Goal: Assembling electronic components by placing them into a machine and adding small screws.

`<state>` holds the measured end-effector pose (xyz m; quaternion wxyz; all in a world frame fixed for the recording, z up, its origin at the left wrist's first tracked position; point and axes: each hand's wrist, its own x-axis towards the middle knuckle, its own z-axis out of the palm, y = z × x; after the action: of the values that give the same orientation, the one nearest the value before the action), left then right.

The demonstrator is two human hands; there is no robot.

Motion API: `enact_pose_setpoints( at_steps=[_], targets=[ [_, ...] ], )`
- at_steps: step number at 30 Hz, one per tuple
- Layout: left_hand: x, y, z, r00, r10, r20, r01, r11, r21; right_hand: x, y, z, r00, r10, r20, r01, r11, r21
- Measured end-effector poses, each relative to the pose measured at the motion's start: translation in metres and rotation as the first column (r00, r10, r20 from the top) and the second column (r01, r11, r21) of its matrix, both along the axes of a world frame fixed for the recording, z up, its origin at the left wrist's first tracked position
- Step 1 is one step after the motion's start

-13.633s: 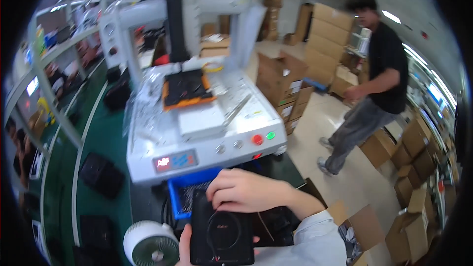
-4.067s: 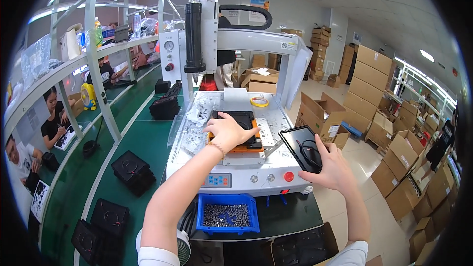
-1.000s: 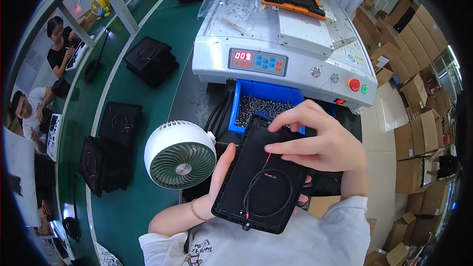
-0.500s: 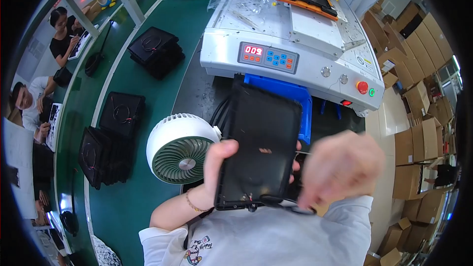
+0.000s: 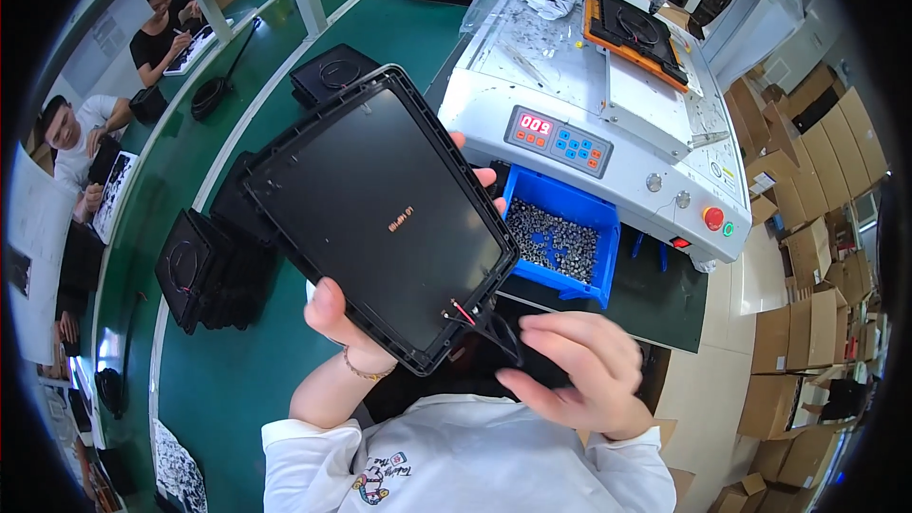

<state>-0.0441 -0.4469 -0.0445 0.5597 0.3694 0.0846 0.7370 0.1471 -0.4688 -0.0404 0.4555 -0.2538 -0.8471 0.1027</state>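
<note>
My left hand grips a shallow black rectangular plastic housing by its long sides, thumb on the near side and fingertips round the far one. The housing is tilted, with its raised rim and glossy flat inside facing me. At its lower right corner, short red and dark wire ends stick up, and a black cable curls out. Beside that cable, my right hand has its thumb and fingers apart, with nothing visibly held.
A blue bin of small metal nuts sits under a white machine with a control panel. On the machine lies an orange fixture bearing a black housing. Stacked black housings stand on the green table. Two people work at left.
The housing has moved left and turned counterclockwise, its inside facing me more. My right hand has moved left and down, opening beside the cable. The nut bin is now uncovered; the housing hides the fan.
</note>
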Motion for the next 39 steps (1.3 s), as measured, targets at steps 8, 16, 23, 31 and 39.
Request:
enact_pose_setpoints(
  at_steps=[8,16,23,31,39],
  targets=[
    [-0.003,0.004,-0.003,0.992,-0.106,0.067,0.114,0.987,-0.116,-0.020,0.002,-0.034,0.973,0.088,-0.213,-0.175,0.883,-0.436],
    [-0.007,0.003,-0.012,0.993,-0.066,-0.099,0.063,0.997,-0.039,-0.022,-0.002,-0.050,0.705,-0.010,-0.709,-0.684,0.254,-0.684],
    [-0.001,0.000,-0.009,0.993,-0.120,-0.014,0.118,0.990,-0.076,-0.033,-0.011,-0.066,0.619,-0.126,-0.776,-0.750,0.199,-0.631],
    [0.002,-0.002,-0.013,0.991,-0.136,0.014,0.136,0.989,-0.065,-0.034,-0.015,-0.073,0.624,-0.159,-0.765,-0.698,0.327,-0.637],
    [0.001,-0.007,-0.013,0.990,-0.139,-0.027,0.135,0.986,-0.100,-0.037,-0.014,-0.073,0.597,-0.242,-0.765,-0.716,0.269,-0.644]
  ],
)
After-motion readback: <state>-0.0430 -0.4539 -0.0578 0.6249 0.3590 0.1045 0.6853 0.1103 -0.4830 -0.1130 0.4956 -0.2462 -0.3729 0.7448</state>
